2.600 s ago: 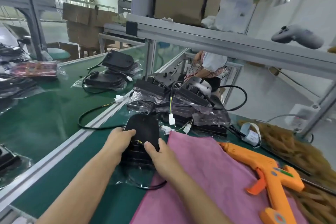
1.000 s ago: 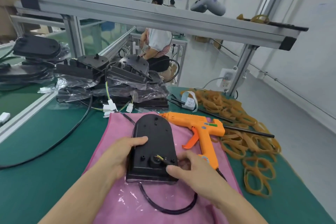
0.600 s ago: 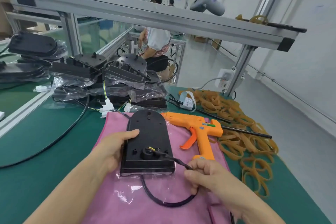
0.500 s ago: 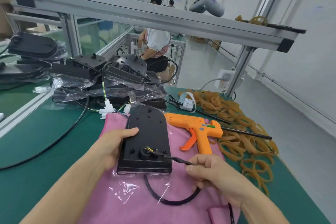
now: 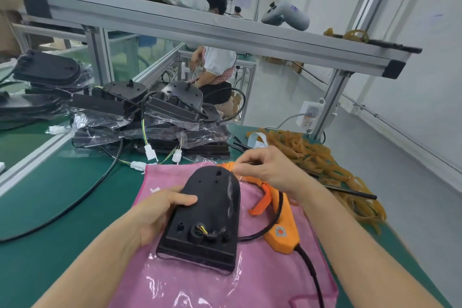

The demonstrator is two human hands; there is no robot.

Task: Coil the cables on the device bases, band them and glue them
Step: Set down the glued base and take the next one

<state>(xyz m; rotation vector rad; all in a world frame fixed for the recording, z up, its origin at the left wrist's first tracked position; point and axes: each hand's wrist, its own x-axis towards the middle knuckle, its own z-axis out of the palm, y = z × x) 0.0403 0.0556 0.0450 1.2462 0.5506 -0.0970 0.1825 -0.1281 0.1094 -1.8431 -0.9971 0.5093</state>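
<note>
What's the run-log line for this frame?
stage: coiling | left hand: grips black plastic device base on pink cloth | right hand: pinches thin black cable | orange glue gun: idle

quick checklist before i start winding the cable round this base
1. Black plastic device base steadied: ok, left hand grips its left edge on the pink cloth.
2. Black cable held: ok, right hand pinches its far end above the base's rounded top.
3. Cable free to run: not ok, it lies across the orange glue gun.
4. Tan rubber bands near: ok, heaped to the right.
5. Glue gun hot: cannot tell.
</note>
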